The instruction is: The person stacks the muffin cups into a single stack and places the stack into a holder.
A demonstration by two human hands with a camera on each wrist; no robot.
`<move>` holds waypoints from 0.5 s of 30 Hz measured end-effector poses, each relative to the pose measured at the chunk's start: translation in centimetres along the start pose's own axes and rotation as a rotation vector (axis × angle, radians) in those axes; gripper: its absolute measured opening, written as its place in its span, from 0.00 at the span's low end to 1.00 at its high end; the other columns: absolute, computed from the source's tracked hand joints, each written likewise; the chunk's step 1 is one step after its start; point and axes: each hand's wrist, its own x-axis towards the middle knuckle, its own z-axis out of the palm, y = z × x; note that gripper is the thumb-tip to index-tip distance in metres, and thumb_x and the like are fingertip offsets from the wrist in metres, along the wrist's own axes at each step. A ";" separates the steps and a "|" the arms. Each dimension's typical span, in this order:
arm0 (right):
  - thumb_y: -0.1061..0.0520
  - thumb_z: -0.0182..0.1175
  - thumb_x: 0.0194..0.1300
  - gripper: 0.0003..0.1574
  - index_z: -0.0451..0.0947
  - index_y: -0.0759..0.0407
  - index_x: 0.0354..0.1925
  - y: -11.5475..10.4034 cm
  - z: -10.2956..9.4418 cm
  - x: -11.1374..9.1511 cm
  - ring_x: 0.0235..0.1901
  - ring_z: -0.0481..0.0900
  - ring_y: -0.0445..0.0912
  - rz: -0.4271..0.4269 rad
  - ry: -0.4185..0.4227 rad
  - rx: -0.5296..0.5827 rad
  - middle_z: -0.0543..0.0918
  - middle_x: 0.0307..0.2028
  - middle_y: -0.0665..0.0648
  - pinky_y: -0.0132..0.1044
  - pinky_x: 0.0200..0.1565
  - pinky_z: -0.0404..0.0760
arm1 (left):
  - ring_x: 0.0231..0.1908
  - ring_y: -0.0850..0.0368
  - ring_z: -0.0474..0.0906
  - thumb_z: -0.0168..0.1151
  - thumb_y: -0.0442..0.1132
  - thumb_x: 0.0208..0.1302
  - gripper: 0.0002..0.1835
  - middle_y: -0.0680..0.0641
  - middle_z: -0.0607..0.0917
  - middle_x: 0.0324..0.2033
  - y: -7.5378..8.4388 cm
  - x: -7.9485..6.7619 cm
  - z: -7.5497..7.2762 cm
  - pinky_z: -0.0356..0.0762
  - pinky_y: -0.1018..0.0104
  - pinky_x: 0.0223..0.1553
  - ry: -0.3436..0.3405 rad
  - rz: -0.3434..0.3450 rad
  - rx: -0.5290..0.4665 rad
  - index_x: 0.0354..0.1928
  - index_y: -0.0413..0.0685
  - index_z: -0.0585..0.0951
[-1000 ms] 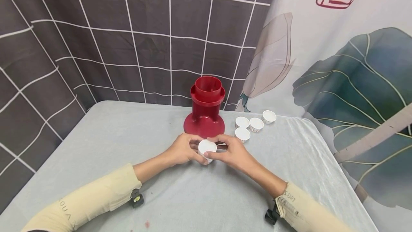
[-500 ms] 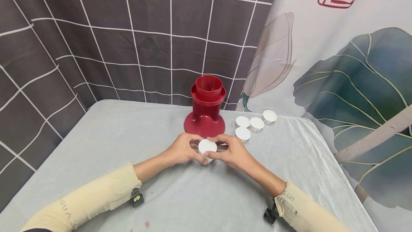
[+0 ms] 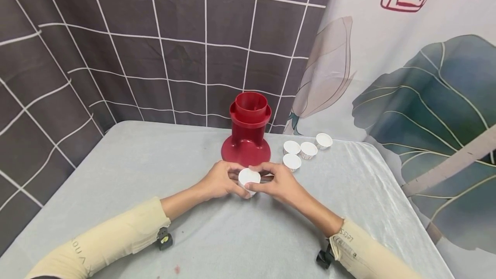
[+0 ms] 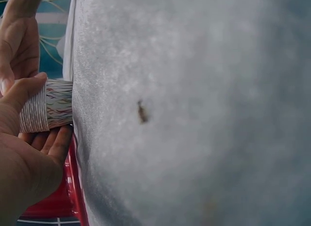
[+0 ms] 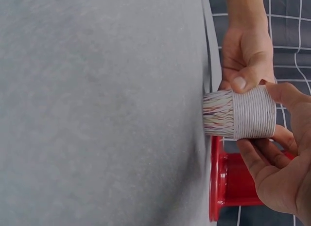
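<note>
A stack of white paper baking cups [image 3: 249, 176] stands on the table, held between both hands at the centre of the head view. In the wrist views the stacked baking cups [image 5: 253, 113] show many ridged rims and a coloured pattern on the lowest cup. My left hand [image 3: 218, 181] curls round the stack's left side, thumb at the front. From the right, my right hand [image 3: 284, 185] grips it, with its thumb at the upper front. Just behind the hands is a red plastic stand [image 3: 248, 134] with a round base and an open cylinder on top.
Several separate white paper baking cups [image 3: 292, 162] stand to the right of the red stand, near the back edge. A pale grey cloth covers the table [image 3: 162, 158]. Behind it hang a dark gridded curtain [image 3: 174, 55] and a leaf-patterned curtain [image 3: 418, 98].
</note>
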 end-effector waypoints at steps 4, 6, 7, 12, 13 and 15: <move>0.55 0.84 0.63 0.24 0.91 0.60 0.56 0.0 -0.1 0.1 0.52 0.97 0.51 0.010 0.002 0.010 0.94 0.59 0.61 0.36 0.55 0.94 | 0.44 0.57 0.94 0.91 0.33 0.50 0.30 0.45 0.96 0.47 0.0 0.0 -0.1 0.94 0.66 0.53 0.006 -0.012 0.015 0.58 0.41 0.92; 0.55 0.85 0.63 0.25 0.91 0.61 0.56 0.0 -0.1 0.2 0.52 0.97 0.52 0.008 0.000 0.015 0.94 0.59 0.62 0.36 0.55 0.94 | 0.44 0.57 0.94 0.91 0.34 0.49 0.30 0.45 0.96 0.47 0.0 0.1 -0.1 0.94 0.66 0.53 0.008 -0.013 0.019 0.58 0.42 0.92; 0.55 0.85 0.63 0.25 0.91 0.61 0.57 0.0 -0.2 0.2 0.52 0.97 0.52 0.011 0.000 0.020 0.94 0.59 0.61 0.36 0.54 0.94 | 0.44 0.57 0.94 0.91 0.33 0.49 0.30 0.45 0.96 0.47 0.0 0.1 -0.1 0.94 0.66 0.53 0.008 -0.011 0.020 0.58 0.42 0.92; 0.55 0.85 0.63 0.26 0.92 0.61 0.57 0.2 -0.3 0.1 0.51 0.97 0.52 0.022 -0.004 0.036 0.94 0.58 0.61 0.35 0.53 0.94 | 0.43 0.56 0.94 0.91 0.33 0.49 0.30 0.45 0.96 0.47 0.1 0.1 -0.1 0.93 0.66 0.52 0.002 -0.014 0.015 0.57 0.42 0.92; 0.55 0.85 0.63 0.26 0.92 0.60 0.57 0.3 -0.3 0.1 0.52 0.97 0.52 0.025 -0.003 0.037 0.94 0.59 0.60 0.35 0.53 0.94 | 0.43 0.56 0.94 0.91 0.33 0.49 0.30 0.45 0.96 0.47 0.1 0.1 -0.1 0.93 0.66 0.52 0.000 -0.015 0.012 0.58 0.42 0.92; 0.55 0.85 0.63 0.27 0.92 0.59 0.59 0.4 -0.3 0.0 0.54 0.96 0.52 0.018 -0.007 0.045 0.94 0.60 0.60 0.36 0.55 0.94 | 0.43 0.56 0.94 0.91 0.32 0.50 0.30 0.44 0.96 0.47 0.1 0.0 -0.1 0.94 0.65 0.52 -0.003 -0.017 0.001 0.58 0.41 0.92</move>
